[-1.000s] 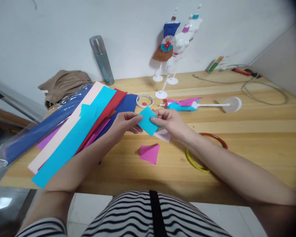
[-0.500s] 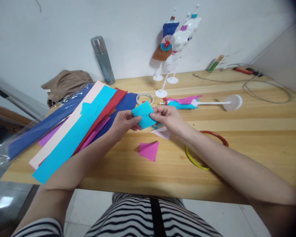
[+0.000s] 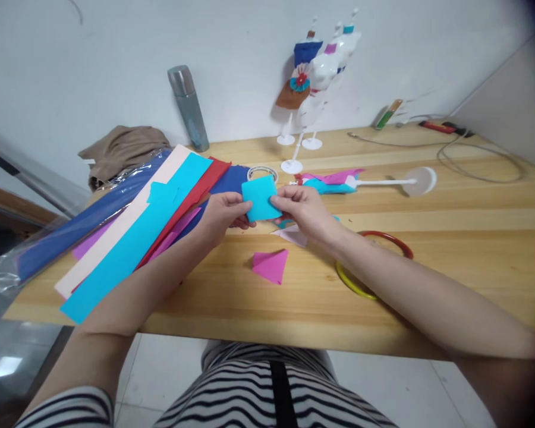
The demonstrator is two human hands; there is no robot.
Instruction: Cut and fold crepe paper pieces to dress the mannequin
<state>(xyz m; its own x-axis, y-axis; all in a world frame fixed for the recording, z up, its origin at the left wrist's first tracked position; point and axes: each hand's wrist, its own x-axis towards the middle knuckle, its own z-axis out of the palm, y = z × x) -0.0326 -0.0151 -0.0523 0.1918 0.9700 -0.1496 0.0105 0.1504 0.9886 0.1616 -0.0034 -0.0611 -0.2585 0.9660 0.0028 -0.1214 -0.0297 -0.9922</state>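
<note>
A small square of turquoise crepe paper (image 3: pixel 261 198) is held up above the table between my two hands. My left hand (image 3: pixel 228 213) pinches its left edge, and my right hand (image 3: pixel 296 207) pinches the right edge, thumb on top. Below them a folded pink paper piece (image 3: pixel 271 266) lies on the wood. Pale paper scraps (image 3: pixel 294 235) lie partly behind my right hand. Just beyond is a roll of tape (image 3: pixel 267 171). A mini dress form (image 3: pixel 327 183) wrapped in turquoise and pink paper lies on its side.
Long crepe paper strips (image 3: pixel 138 235) cover the left side, beside a brown cloth (image 3: pixel 122 148) and a flask (image 3: pixel 189 110). Several white dress forms (image 3: pixel 323 71) stand at the back. A red-yellow ring (image 3: pixel 356 287) lies under my right forearm; a cable (image 3: pixel 441 156) curls at back right.
The turquoise square has turned from a tilted position to nearly level, its edges now running roughly straight. Both hands keep hold of it and have risen slightly in view.
</note>
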